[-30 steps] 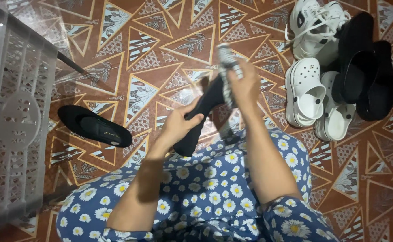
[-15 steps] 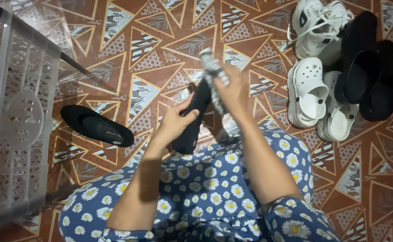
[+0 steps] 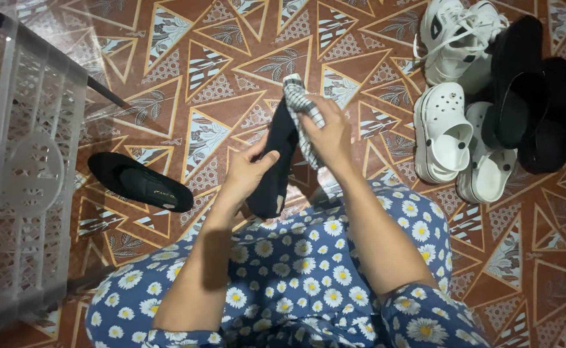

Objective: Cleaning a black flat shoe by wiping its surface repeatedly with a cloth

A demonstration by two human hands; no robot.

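Above her lap, over the blue daisy-print fabric (image 3: 296, 270) of her clothing, the seated person holds a black flat slip-on shoe (image 3: 275, 164) in the air. Her left hand (image 3: 247, 171) is wrapped round the shoe's lower half, fingers curled shut on it and the thumb pressed along its side. Her right hand (image 3: 328, 138) is closed on a grey-and-white checked cloth (image 3: 299, 113), fingers bunched over it, and presses the cloth against the upper part of the shoe. The cloth's free end hangs below her palm.

The shoe stands nearly upright in this view, its long axis running from near her knees up and slightly to the right, away from her. Which end is the toe I cannot tell, since the cloth covers the far tip.

Its mate, a second black flat shoe (image 3: 140, 182), lies on the floor to her left, opening upward, well apart from her hands. Beside it at the left edge stands a white plastic lattice crate (image 3: 25, 180). To her right sits a heap of footwear: white laced sneakers (image 3: 454, 38), a pair of white perforated clogs (image 3: 444, 135) and black slide sandals (image 3: 528, 96) piled partly over them.

All of it rests on a brown tiled floor (image 3: 218, 58) patterned with cream triangles and leaf motifs.
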